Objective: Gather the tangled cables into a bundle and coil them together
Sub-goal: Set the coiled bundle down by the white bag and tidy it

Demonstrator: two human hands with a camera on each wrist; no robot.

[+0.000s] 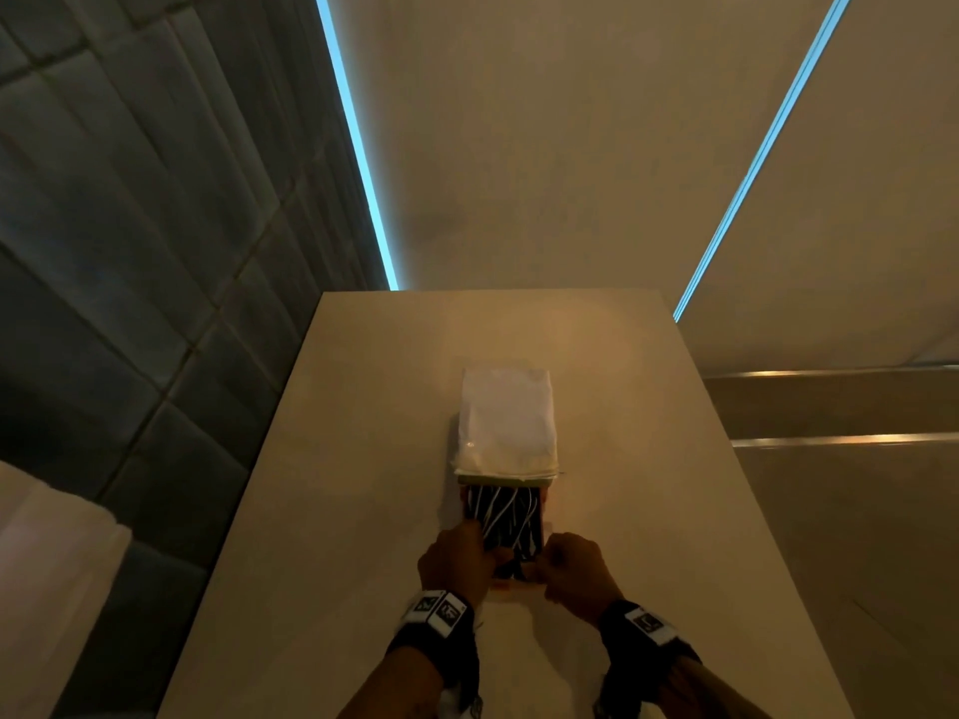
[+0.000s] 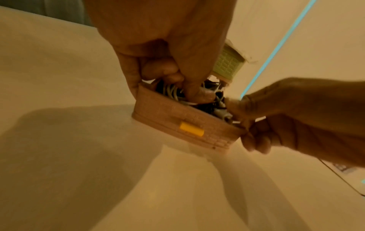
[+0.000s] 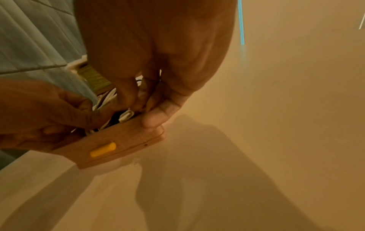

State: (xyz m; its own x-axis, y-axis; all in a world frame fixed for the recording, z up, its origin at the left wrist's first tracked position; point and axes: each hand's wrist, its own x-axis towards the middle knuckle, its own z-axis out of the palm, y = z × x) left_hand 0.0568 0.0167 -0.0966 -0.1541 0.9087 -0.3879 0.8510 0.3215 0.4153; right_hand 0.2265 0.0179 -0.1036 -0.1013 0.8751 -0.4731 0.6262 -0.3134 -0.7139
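left hand (image 1: 455, 560): fingers curling into cables (image 1: 506, 516) — rake loose strands together first.
right hand (image 1: 573, 568): pinching the box (image 2: 185, 125) corner at 5 o'clock — keep steadying it on the bench (image 1: 363, 459).

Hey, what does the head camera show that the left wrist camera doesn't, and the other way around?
Only the head view shows the white bag covering the green box beyond the cables, the whole table, the tiled wall and both wristbands.

Only the left wrist view shows the tan box's front wall with its yellow tab, a grey plug among the cables, and the left fingers curled down into them.

Both show the left hand, the right hand, the black and white cables in the box, and a blue light strip.
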